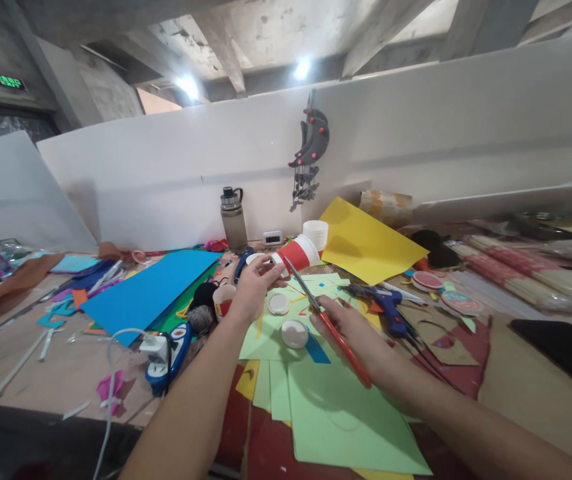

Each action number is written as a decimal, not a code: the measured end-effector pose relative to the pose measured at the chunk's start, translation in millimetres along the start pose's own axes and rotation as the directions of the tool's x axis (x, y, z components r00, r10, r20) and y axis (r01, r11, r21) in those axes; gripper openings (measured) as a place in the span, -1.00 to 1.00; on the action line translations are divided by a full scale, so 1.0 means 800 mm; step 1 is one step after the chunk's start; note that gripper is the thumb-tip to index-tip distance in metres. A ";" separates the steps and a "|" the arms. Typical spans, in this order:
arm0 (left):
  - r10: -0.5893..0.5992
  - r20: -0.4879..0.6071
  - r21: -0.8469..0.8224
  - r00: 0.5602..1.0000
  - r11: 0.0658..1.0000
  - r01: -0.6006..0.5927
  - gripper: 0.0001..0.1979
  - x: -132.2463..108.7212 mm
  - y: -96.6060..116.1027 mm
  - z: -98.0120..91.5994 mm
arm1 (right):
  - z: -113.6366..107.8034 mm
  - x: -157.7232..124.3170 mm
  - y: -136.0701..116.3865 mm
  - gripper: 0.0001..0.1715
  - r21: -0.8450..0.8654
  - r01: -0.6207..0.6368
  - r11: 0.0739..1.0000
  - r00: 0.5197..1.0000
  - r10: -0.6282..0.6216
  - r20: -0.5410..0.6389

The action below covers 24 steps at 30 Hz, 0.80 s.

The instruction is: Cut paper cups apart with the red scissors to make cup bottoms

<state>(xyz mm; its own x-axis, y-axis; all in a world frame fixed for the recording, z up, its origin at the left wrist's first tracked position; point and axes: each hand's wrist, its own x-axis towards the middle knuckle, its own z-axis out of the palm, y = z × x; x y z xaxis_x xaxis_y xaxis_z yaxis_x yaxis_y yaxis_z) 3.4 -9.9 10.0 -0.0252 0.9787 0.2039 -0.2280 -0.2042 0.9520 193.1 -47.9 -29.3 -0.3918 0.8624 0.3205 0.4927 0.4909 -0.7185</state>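
My left hand (255, 285) is closed round the rim end of a red paper cup (300, 254) held on its side above the table. My right hand (353, 330) grips red-handled scissors (333, 329), whose blades point up and left toward the cup's mouth. Below the hands lie light green paper sheets (339, 413) with two white round lids (295, 333) on them.
A blue paper sheet (151, 290) lies at the left, a yellow sheet (366, 247) leans at the back. A blue glue gun (389, 303) rests right of the scissors. A water bottle (233, 219), a white cup stack (316, 233) and a charger plug (156, 347) are nearby.
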 end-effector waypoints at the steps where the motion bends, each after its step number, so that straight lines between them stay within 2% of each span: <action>1: 0.015 0.000 0.026 1.000 1.000 -0.015 -0.51 0.000 0.000 -0.001 | 0.000 0.000 0.000 -0.73 -0.001 0.006 1.000 1.000 -0.006 0.003; 5: 0.066 0.011 0.115 0.998 0.991 -0.067 -0.50 0.001 -0.001 -0.002 | 0.003 0.000 0.004 -0.72 0.016 0.009 1.000 1.000 -0.008 -0.030; 15: 0.087 0.038 0.175 0.995 0.980 -0.092 -0.52 0.003 0.000 -0.008 | 0.004 -0.002 -0.001 -0.72 0.033 -0.018 0.999 0.999 0.019 -0.044; 24: 0.120 0.063 0.267 0.991 0.955 -0.133 -0.52 -0.001 0.006 -0.002 | 0.002 -0.001 -0.006 -0.75 0.055 -0.077 0.995 0.996 0.079 -0.037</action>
<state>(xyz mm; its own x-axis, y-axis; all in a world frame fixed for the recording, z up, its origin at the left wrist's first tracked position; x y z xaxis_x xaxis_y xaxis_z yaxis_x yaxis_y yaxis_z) 1.0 -11.9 14.4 0.0093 0.9436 0.3310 0.0453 -0.3311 0.9425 190.2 -51.1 -27.1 -0.3226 0.9026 0.2850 0.4781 0.4152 -0.7740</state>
